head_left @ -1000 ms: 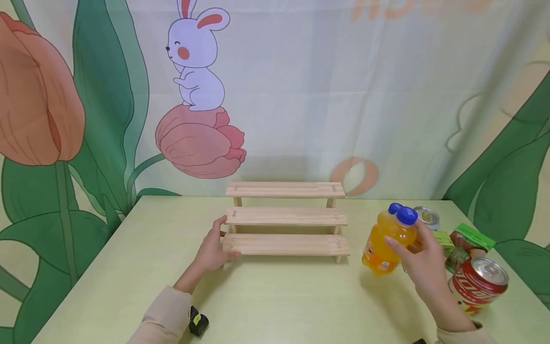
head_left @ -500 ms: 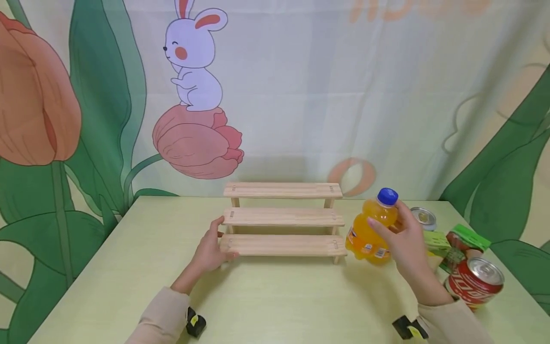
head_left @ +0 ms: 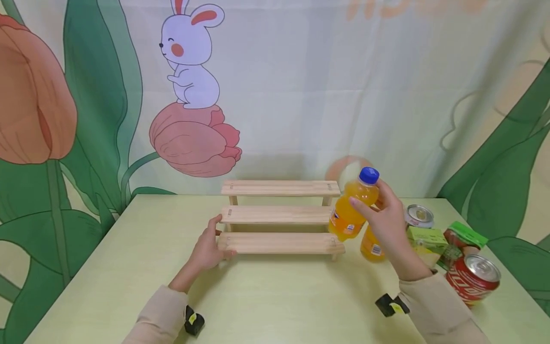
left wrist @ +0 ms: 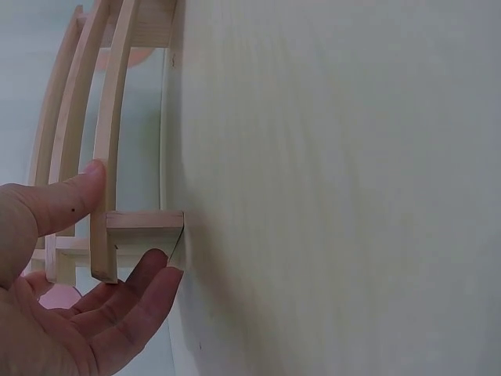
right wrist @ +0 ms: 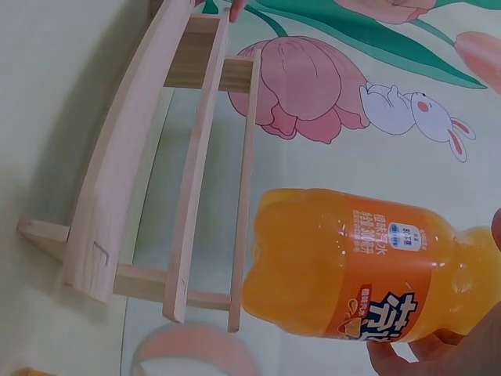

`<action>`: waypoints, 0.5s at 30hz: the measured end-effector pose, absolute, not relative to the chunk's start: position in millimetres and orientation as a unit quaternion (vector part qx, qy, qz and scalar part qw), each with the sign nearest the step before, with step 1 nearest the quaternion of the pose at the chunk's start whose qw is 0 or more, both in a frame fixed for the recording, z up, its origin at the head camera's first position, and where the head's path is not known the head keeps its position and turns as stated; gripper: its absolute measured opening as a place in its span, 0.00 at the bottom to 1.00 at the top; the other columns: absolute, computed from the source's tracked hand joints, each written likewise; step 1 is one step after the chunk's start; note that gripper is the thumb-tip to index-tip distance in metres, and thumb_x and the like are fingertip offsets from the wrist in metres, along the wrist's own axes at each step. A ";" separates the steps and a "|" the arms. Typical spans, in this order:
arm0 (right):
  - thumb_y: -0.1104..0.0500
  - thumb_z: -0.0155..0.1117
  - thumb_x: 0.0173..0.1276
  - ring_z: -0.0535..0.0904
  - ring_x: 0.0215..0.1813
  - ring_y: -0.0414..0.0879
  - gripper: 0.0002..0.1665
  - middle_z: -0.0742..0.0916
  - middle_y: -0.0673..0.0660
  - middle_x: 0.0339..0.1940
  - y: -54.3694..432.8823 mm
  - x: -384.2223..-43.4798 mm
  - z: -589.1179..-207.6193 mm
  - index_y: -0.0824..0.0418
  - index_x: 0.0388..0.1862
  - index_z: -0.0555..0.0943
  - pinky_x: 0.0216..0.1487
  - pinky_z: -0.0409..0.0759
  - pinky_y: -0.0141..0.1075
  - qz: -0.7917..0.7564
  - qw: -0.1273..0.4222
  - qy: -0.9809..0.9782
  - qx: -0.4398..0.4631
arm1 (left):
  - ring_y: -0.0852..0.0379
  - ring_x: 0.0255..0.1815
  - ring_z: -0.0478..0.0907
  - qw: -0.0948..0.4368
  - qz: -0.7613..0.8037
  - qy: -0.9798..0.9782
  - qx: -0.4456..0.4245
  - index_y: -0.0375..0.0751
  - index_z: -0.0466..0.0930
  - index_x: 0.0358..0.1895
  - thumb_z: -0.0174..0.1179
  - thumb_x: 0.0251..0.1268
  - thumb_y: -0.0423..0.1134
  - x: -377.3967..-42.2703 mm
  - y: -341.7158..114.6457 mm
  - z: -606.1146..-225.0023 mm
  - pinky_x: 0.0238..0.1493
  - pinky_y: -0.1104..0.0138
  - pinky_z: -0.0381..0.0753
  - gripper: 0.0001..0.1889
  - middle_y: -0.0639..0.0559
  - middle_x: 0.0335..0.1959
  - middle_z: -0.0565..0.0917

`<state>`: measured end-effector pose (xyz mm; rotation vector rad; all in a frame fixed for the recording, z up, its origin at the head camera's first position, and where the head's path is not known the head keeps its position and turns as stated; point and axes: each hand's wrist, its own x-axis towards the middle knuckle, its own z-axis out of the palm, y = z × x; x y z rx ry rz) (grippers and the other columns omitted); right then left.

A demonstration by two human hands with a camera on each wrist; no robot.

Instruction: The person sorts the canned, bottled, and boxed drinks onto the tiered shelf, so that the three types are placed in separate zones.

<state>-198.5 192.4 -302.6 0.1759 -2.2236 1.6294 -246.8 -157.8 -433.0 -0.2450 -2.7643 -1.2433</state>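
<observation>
Above the pale table (head_left: pixel 266 296), before a printed curtain (head_left: pixel 292 95), we log an orange bottle (head_left: pixel 347 215) gripped near its cap by the right hand (head_left: pixel 388 220), left hand (head_left: pixel 208 248) holding the wooden rack (head_left: pixel 277 216).

Right hand (head_left: pixel 388 220) higher, gripping; left hand (head_left: pixel 207 248) lower, thumb (left wrist: pixel 66 197) apart from fingers (left wrist: pixel 129 325).

Open tabletop (head_left: pixel 279 298) gives a free approach from the front to the three-step wooden rack (head_left: pixel 281 243), with room above its steps. The left hand (head_left: pixel 207 248) blocks its left end; the Fanta bottle (head_left: pixel 353 208) and right hand (head_left: pixel 386 222) crowd the right. Farther right, a second orange-soda bottle (head_left: pixel 372 246), green carton (head_left: pixel 427 238) and red cola can (head_left: pixel 472 278) obstruct passage.
</observation>
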 end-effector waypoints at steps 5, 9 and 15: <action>0.54 0.62 0.63 0.72 0.54 0.52 0.34 0.75 0.60 0.57 184.3 -209.9 -298.9 0.57 0.67 0.63 0.55 0.69 0.47 0.586 0.178 -0.788 0.065 | 0.38 0.50 0.70 0.047 -0.408 -0.908 -0.079 0.35 0.46 0.68 0.71 0.43 0.32 -247.1 -158.1 -432.7 0.46 0.49 0.69 0.50 0.29 0.54 0.69; 0.54 0.62 0.62 0.72 0.51 0.49 0.34 0.76 0.59 0.54 177.6 -219.8 -296.2 0.55 0.67 0.64 0.52 0.71 0.44 0.602 0.172 -0.777 0.069 | 0.38 0.50 0.70 0.046 -0.412 -0.907 -0.075 0.36 0.46 0.68 0.71 0.43 0.31 -246.5 -156.9 -431.8 0.46 0.49 0.69 0.50 0.29 0.54 0.69; 0.56 0.62 0.62 0.71 0.51 0.48 0.33 0.75 0.58 0.54 166.6 -232.2 -290.1 0.57 0.65 0.65 0.53 0.70 0.44 0.619 0.167 -0.764 0.081 | 0.38 0.50 0.69 0.045 -0.412 -0.907 -0.077 0.34 0.45 0.68 0.71 0.43 0.31 -246.6 -156.0 -430.8 0.46 0.50 0.69 0.50 0.28 0.53 0.69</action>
